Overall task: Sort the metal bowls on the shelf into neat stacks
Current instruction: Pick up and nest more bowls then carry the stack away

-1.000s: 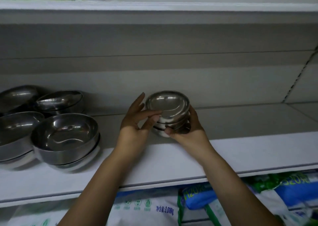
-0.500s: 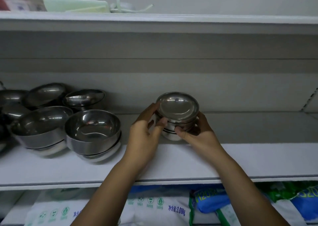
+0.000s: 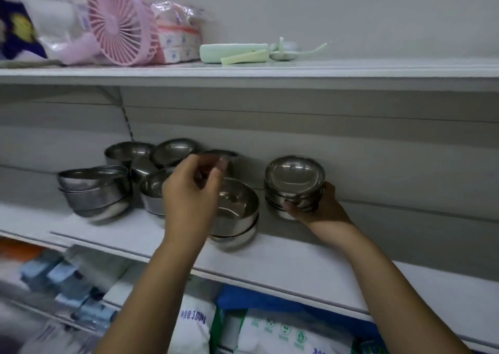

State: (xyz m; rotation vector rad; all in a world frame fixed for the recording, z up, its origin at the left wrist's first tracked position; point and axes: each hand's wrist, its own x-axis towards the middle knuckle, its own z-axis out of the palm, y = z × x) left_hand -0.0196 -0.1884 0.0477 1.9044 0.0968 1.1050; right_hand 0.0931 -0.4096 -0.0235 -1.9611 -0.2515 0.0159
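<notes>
A small stack of metal bowls stands on the white shelf, right of the other bowls. My right hand grips its lower right side. My left hand hovers over the bowl group with fingers loosely curled and nothing in them; its fingertips are close to a small tilted bowl at the back. A stack of larger bowls sits just right of that hand. Another leaning stack is at the far left, and loose bowls lie tilted behind.
The shelf above carries a pink fan, wrapped packets and a pale green case. Printed bags fill the level below. The shelf board runs on bare to the right of the small stack.
My left hand has let go of the small stack and moved left over the larger bowls. My right hand still holds the stack. The view has swung left and up.
</notes>
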